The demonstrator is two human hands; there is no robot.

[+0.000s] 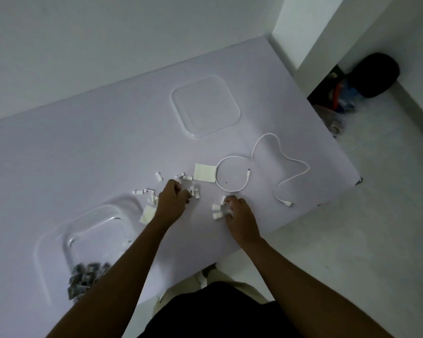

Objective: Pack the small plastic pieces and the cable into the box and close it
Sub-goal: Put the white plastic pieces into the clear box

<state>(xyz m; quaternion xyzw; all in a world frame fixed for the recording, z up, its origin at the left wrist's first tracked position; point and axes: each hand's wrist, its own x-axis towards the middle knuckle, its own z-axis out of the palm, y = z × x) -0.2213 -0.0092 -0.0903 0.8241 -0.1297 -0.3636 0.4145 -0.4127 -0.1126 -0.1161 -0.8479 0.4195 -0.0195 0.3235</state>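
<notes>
Several small white plastic pieces (190, 189) lie scattered mid-table. My left hand (172, 202) is curled among them, fingers closed around some pieces. My right hand (239, 215) rests knuckles-up beside another small cluster of pieces (216, 211), fingertips closed on some. A white cable (266, 162) lies looped to the right of the hands. The clear plastic box (91, 242) stands at the near left with several grey pieces (83, 279) inside. Its clear lid (205, 106) lies flat farther back.
Two pale paper squares lie on the white table: one (205, 172) beside the cable loop, one (147, 213) under my left wrist. The table edge (327, 206) runs diagonally at right, with tiled floor beyond. A dark bag (376, 74) and clutter sit in the far right corner.
</notes>
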